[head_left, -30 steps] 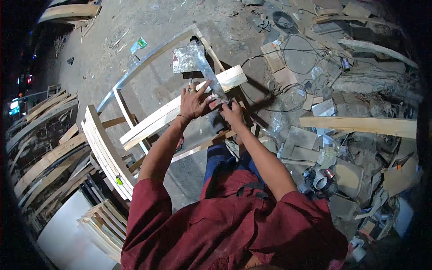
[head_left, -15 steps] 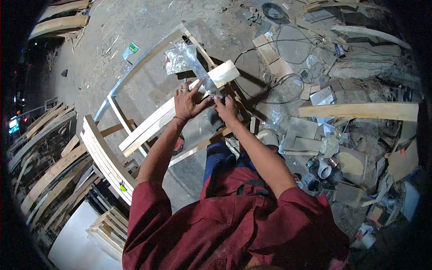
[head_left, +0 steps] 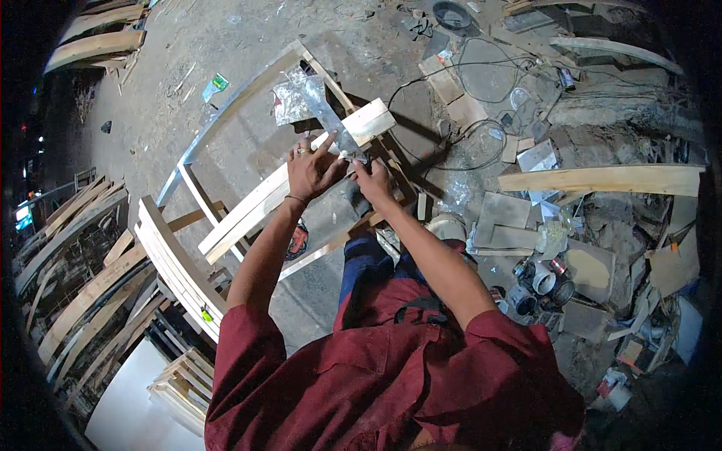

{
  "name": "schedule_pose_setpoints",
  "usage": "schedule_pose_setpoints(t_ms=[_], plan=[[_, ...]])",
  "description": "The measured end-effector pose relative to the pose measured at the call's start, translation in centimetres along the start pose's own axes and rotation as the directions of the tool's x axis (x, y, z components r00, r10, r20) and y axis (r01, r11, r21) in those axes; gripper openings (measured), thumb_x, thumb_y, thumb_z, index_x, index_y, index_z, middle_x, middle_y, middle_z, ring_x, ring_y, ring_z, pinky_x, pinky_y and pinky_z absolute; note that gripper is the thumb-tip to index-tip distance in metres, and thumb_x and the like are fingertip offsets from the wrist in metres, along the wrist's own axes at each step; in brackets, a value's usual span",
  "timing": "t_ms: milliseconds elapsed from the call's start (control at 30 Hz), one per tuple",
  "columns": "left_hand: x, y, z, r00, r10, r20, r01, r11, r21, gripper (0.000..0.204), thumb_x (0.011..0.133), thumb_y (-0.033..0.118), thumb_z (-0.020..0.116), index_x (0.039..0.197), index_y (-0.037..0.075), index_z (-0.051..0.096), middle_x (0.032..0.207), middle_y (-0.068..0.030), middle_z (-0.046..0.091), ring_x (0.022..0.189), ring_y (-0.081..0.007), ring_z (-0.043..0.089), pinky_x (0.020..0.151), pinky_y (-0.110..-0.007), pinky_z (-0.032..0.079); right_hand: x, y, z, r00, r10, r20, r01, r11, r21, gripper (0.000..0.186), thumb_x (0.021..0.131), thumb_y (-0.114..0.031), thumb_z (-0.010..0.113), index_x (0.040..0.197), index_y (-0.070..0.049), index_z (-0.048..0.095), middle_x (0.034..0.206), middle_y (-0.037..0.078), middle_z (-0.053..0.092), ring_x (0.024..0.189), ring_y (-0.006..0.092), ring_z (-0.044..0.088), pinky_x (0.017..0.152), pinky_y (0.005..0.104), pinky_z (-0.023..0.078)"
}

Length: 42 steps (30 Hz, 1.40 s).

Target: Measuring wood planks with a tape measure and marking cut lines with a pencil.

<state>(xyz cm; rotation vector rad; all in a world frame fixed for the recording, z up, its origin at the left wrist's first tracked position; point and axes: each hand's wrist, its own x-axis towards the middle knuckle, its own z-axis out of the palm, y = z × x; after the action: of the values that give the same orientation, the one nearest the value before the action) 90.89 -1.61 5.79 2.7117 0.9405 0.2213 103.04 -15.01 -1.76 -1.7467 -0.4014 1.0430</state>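
My left hand point(head_left: 308, 169) has its fingers spread over the pale boards point(head_left: 256, 199), the index finger touching a flat metal strip point(head_left: 328, 114) that lies diagonally across them. My right hand point(head_left: 374, 183) is closed at the strip's lower end, around a small item hidden by the fingers. The boards rest over a wooden frame point(head_left: 204, 200) with a long curved rail point(head_left: 244, 89). Beside the strip's upper part is a mottled pale plate point(head_left: 288, 107).
Stacks of curved timber point(head_left: 90, 293) and curved slats point(head_left: 171, 267) stand at left. A long plank point(head_left: 598, 179) lies at right amid scrap, cans point(head_left: 543, 279) and black cables point(head_left: 481, 64). A white sheet point(head_left: 120, 398) is at lower left, a coiled black item point(head_left: 456, 19) at the back.
The whole view has shifted, with the frame higher and farther left. Both hands stay at the strip's lower end; my right fingers have shifted slightly left along with it.
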Motion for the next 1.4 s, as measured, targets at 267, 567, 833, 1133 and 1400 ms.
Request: schedule_pose_setpoints(t_ms=[267, 567, 833, 1133, 1400], plan=[[0.2, 0.5, -0.9, 0.991, -0.053, 0.122, 0.056, 0.998, -0.021, 0.067, 0.091, 0.052, 0.066, 0.153, 0.033, 0.049, 0.116, -0.0188, 0.065, 0.111, -0.0357, 0.054, 0.095, -0.048, 0.036, 0.0, 0.0, -0.2, 0.999, 0.019, 0.026, -0.018, 1.000, -0.020, 0.036, 0.099, -0.035, 0.066, 0.085, -0.002, 0.066, 0.071, 0.003, 0.067, 0.062, 0.0129, 0.058, 0.059, 0.0324, 0.047], [-0.3, -0.7, 0.6, 1.000, -0.004, 0.020, 0.006, 0.999, -0.051, 0.066, 0.091, 0.054, 0.064, 0.152, 0.032, 0.050, 0.122, -0.0224, 0.059, 0.113, -0.0390, 0.055, 0.094, -0.048, 0.036, 0.3, -0.7, -1.8, 0.996, -0.058, 0.062, 0.067, 0.986, -0.153, 0.051, 0.094, -0.048, 0.068, 0.089, 0.003, 0.066, 0.076, 0.020, 0.068, 0.071, 0.0370, 0.066, 0.068, 0.0480, 0.050], [-0.5, -0.5, -1.0, 1.000, -0.025, 0.018, 0.025, 1.000, -0.012, 0.062, 0.094, 0.058, 0.058, 0.150, 0.032, 0.052, 0.124, -0.0235, 0.059, 0.114, -0.0417, 0.054, 0.097, -0.050, 0.037, 0.2, -10.5, -9.5, 0.730, -0.672, 0.123, 0.661, 0.649, -0.378, 0.027, 0.102, -0.027, 0.062, 0.102, -0.002, 0.072, 0.091, 0.017, 0.071, 0.082, 0.0327, 0.071, 0.071, 0.0397, 0.053], [-0.7, -0.6, -0.8, 1.000, -0.020, 0.005, 0.021, 0.999, -0.042, 0.060, 0.094, 0.057, 0.058, 0.149, 0.032, 0.054, 0.119, -0.0226, 0.060, 0.108, -0.0388, 0.055, 0.096, -0.050, 0.036, 1.7, -14.7, -7.4, 0.672, -0.660, 0.337, 0.737, 0.552, -0.390, 0.026, 0.095, -0.021, 0.069, 0.114, -0.003, 0.071, 0.106, 0.016, 0.071, 0.099, 0.0364, 0.068, 0.085, 0.0412, 0.054], [-0.7, -0.6, -1.3, 1.000, -0.029, 0.004, 0.029, 0.996, -0.079, 0.060, 0.093, 0.056, 0.059, 0.148, 0.031, 0.055, 0.121, -0.0245, 0.059, 0.110, -0.0408, 0.056, 0.099, -0.053, 0.036, 3.7, -13.0, -5.4, 0.649, -0.652, 0.391, 0.759, 0.523, -0.388, 0.028, 0.093, -0.016, 0.068, 0.117, -0.003, 0.070, 0.113, 0.017, 0.070, 0.105, 0.0376, 0.066, 0.090, 0.0434, 0.053]])
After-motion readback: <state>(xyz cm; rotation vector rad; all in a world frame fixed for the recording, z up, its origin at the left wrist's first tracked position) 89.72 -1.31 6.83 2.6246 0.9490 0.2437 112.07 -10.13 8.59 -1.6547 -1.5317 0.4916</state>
